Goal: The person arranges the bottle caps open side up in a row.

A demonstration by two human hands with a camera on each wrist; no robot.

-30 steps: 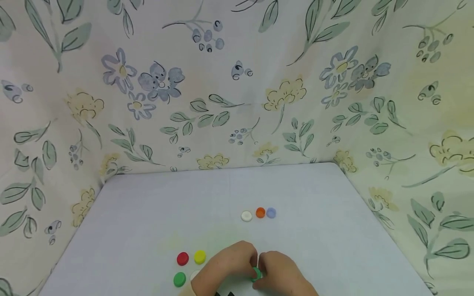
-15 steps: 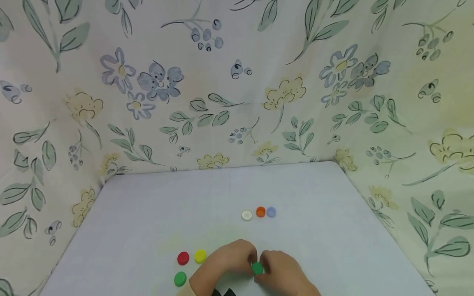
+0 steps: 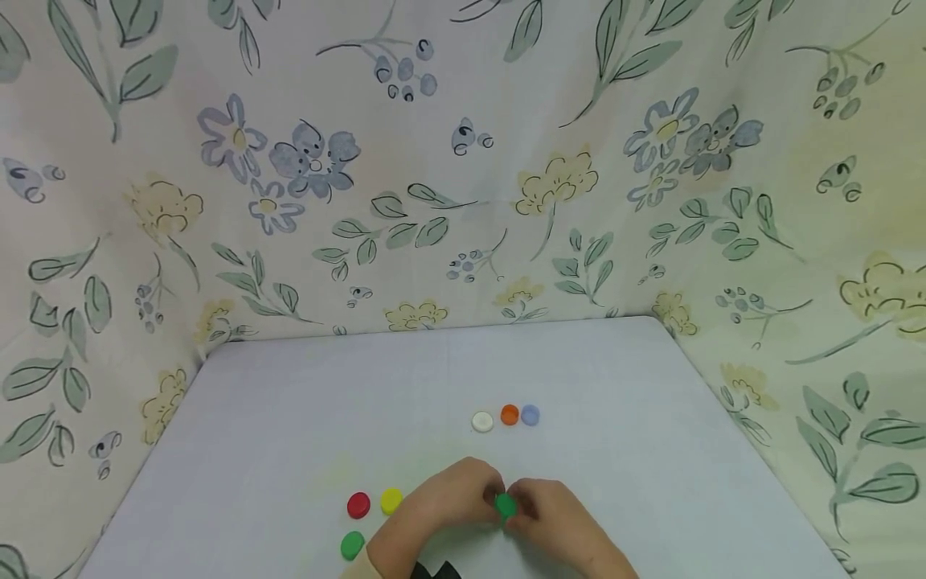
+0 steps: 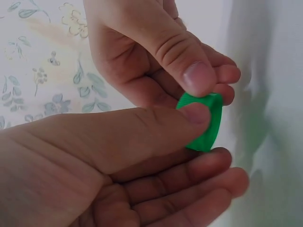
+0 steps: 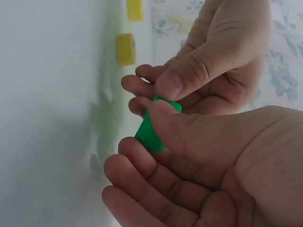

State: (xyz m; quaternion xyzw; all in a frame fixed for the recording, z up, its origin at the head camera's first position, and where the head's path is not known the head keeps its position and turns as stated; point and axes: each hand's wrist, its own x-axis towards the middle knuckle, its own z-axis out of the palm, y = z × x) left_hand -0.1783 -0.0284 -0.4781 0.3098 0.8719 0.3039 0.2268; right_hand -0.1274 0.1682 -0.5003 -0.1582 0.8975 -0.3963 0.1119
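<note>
A green bottle cap [image 3: 506,506] is held between the two hands near the front of the white table. My left hand [image 3: 473,489] pinches it from the left, its thumb [image 4: 195,115] lying across the ribbed side. From the right, my right hand [image 3: 550,515] grips the same cap. In the right wrist view the right thumb presses on the green cap [image 5: 150,132], with the other fingers curled beneath. Both thumbs sit close together over it, and part of the cap is hidden behind them.
Left of the hands lie a red cap [image 3: 358,505], a yellow cap [image 3: 391,501] and another green cap [image 3: 352,545]. Farther back are a white cap [image 3: 482,421], an orange cap [image 3: 510,415] and a pale blue cap [image 3: 530,415]. Floral cloth [image 3: 434,265] surrounds the table [image 3: 325,402].
Both hands have moved slightly away from the front edge, carrying the green cap along between their fingers. The other caps in sight have stayed put.
</note>
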